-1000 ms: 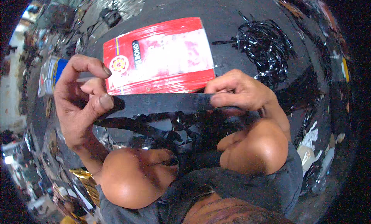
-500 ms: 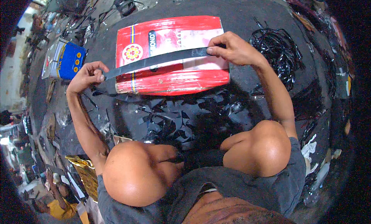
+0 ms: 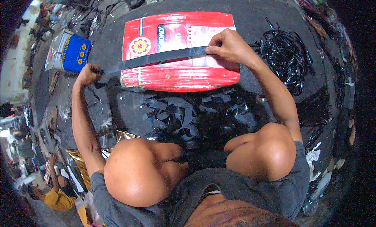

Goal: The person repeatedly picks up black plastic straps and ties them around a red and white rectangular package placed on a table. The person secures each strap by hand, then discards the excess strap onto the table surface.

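Between my two hands a long dark grey strip (image 3: 156, 57) is stretched across the front of a red and white printed box (image 3: 184, 82). My left hand (image 3: 88, 74) is closed round the strip's left end, beyond the box's left edge. With thumb and fingers my right hand (image 3: 229, 47) pinches the other end, over the right part of the box. The strip tilts slightly, its right end farther away than its left. What it is made of I cannot tell. Part of the box's right side is hidden behind my right hand.
A blue and white tin (image 3: 74, 50) stands left of the box. A tangled heap of shiny black strips (image 3: 284, 56) lies at right. Dark cut scraps (image 3: 172, 117) cover the ground before my knees. Another person in a yellow top (image 3: 58, 198) is at lower left.
My left hand has moved slightly right and its fingers have curled closed round the strip's end. The box and tin appear shifted right and a little upward in the view.
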